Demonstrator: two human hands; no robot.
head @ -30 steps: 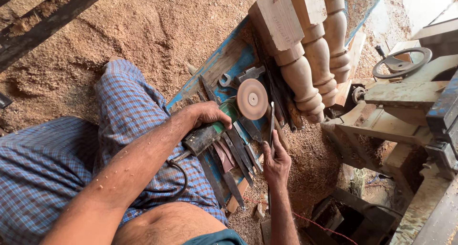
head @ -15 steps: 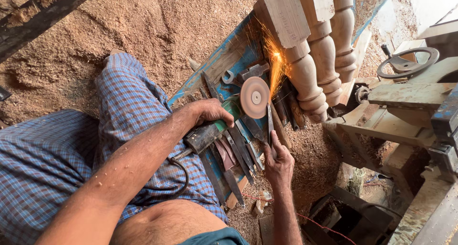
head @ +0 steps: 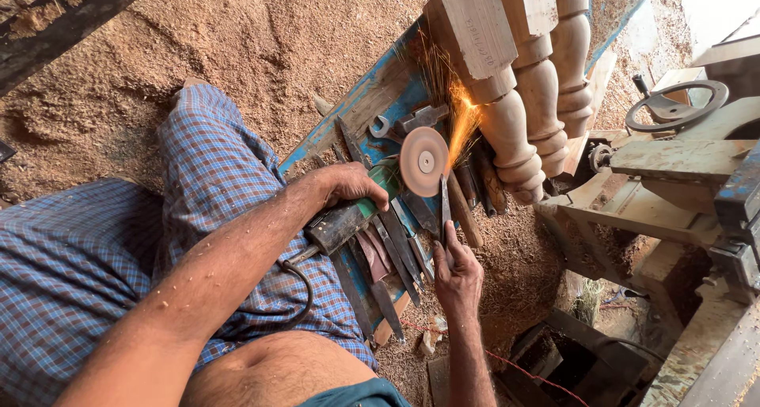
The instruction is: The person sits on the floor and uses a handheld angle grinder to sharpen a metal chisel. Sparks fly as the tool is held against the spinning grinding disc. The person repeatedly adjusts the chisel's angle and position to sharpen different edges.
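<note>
Sparks [head: 459,126] fly where my right hand [head: 457,276], closed tight on the thin chisel [head: 445,205], presses its tip to the spinning disc [head: 423,161] of the angle grinder [head: 356,213] gripped in my left hand [head: 348,184], so I should press lightly and hold both steady.

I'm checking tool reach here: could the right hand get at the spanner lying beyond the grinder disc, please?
Probably not yet: the right hand holds a blade to the spinning disc, and disc and sparks lie between it and the spanner.
</note>
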